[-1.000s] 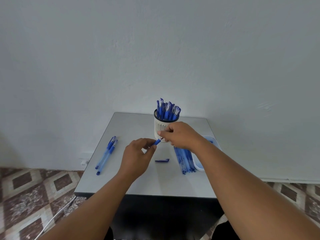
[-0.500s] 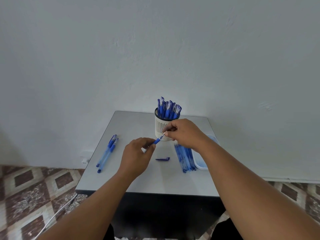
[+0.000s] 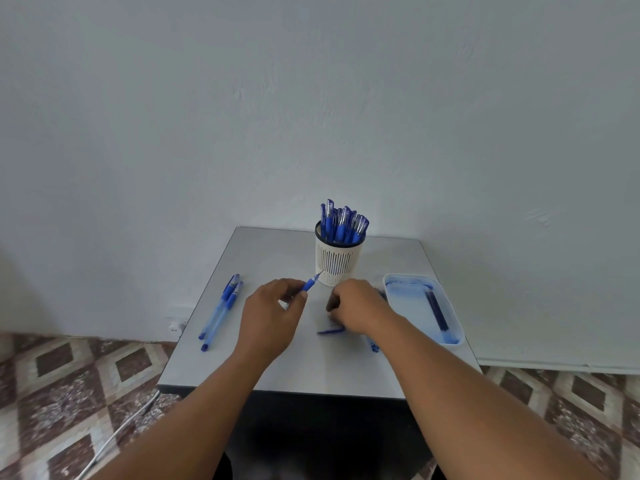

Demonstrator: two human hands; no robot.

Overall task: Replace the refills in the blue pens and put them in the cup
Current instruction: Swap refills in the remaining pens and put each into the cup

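A smooth, matte grey square worktop (image 3: 277,368) stands against a pale plastered wall (image 3: 311,98), over a floor of brown and cream diamond-patterned tiles (image 3: 69,375). Near its far edge stands a cylindrical white slotted plastic cup (image 3: 337,263) with a dark rim, packed with upright capped blue pens (image 3: 343,221), their clear barrels and blue caps pointing up.

The left hand (image 3: 270,313) has its grip clenched round a slim blue pen with a rubbery blue sleeve (image 3: 309,284), pinched between thumb and fingers, its fine metal tip angled up toward the base of the cup without touching it. The right hand (image 3: 356,306) hovers knuckles-up just beside it, fingers curled downward; whether its grip holds anything cannot be told. Under that hand's near edge a small dark blue pen cap (image 3: 330,330) lies flat on the worktop.

On the left side two translucent blue capped pens (image 3: 221,311) lie side by side, touching. On the right sits a shallow rounded-rectangular pale blue plastic tray (image 3: 450,341) holding thin dark blue refills (image 3: 437,311). The ends of some blue refills (image 3: 374,347) show just beside the right wrist.
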